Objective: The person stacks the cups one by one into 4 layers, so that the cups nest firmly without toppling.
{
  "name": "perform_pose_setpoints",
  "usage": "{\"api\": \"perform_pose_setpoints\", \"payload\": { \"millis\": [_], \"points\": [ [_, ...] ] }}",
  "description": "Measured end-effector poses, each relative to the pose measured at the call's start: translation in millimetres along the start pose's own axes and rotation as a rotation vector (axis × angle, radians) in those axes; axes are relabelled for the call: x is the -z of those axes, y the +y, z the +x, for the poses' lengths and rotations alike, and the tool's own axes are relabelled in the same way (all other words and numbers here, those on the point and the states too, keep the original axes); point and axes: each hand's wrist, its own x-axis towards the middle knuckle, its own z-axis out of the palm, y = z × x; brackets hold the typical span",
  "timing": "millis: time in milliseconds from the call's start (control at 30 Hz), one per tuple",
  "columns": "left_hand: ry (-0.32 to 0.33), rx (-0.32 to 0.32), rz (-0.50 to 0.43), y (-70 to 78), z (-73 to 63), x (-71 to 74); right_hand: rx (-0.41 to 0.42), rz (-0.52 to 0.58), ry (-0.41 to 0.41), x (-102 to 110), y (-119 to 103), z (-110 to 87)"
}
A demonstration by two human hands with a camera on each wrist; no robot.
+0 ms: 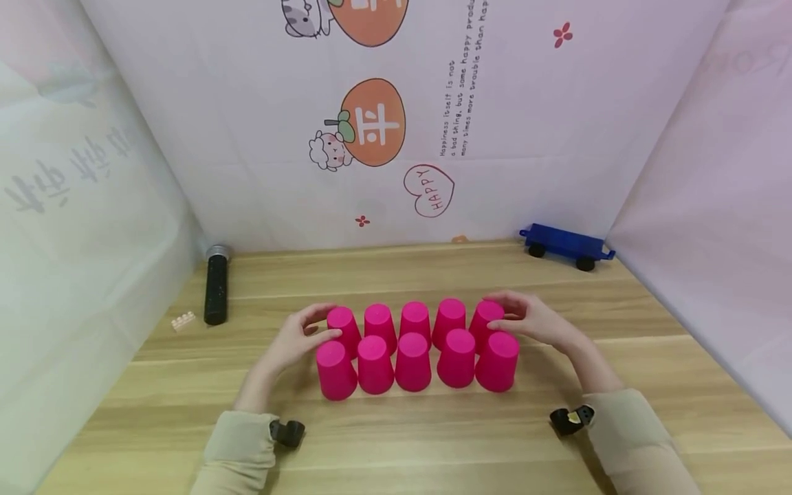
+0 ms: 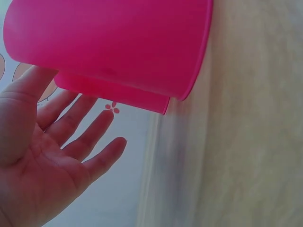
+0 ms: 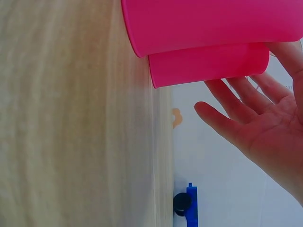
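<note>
Several upside-down pink plastic cups stand on the table in two rows, one behind the other. At the left end of the back row, my left hand (image 1: 298, 338) holds a pink cup (image 1: 344, 331), thumb at its front and fingers behind. My right hand (image 1: 532, 320) holds the pink cup (image 1: 486, 320) at that row's right end in the same way. The front-row end cups, the left one (image 1: 337, 371) and the right one (image 1: 498, 363), stand just before the hands. In both wrist views, a nearer cup partly hides the held one.
On the wooden table (image 1: 408, 440), a black flashlight (image 1: 216, 289) and a small pale toy brick (image 1: 183, 321) lie at the left. A blue toy wagon (image 1: 564, 243) stands at the back right. Printed white cloth (image 1: 266, 151) hangs behind and on both sides.
</note>
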Motion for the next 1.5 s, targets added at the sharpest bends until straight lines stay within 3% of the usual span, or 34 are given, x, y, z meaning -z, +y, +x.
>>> {"api": "perform_pose_setpoints", "payload": {
  "millis": [233,533,900,1267,1500],
  "points": [
    [-0.024,-0.016,-0.024,-2.0,-0.7,-6.2,-0.006,0.013,-0.005,-1.7,0.7,0.0],
    [0.007,0.002,-0.024,-3.2,1.1,-4.5,-0.026,-0.009,0.01,-0.5,-2.2,1.4],
    [0.032,0.029,0.036,-0.8,1.7,-1.8,-0.034,-0.025,0.056,-0.5,0.2,1.5],
    [0.032,0.017,0.025,-2.4,2.0,-1.9,-0.046,-0.068,0.122,5.2,-0.3,0.1],
    [0.04,0.046,0.032,-1.3,1.5,-2.3,-0.049,-0.084,0.185,9.2,-2.7,-0.5]
  ]
}}
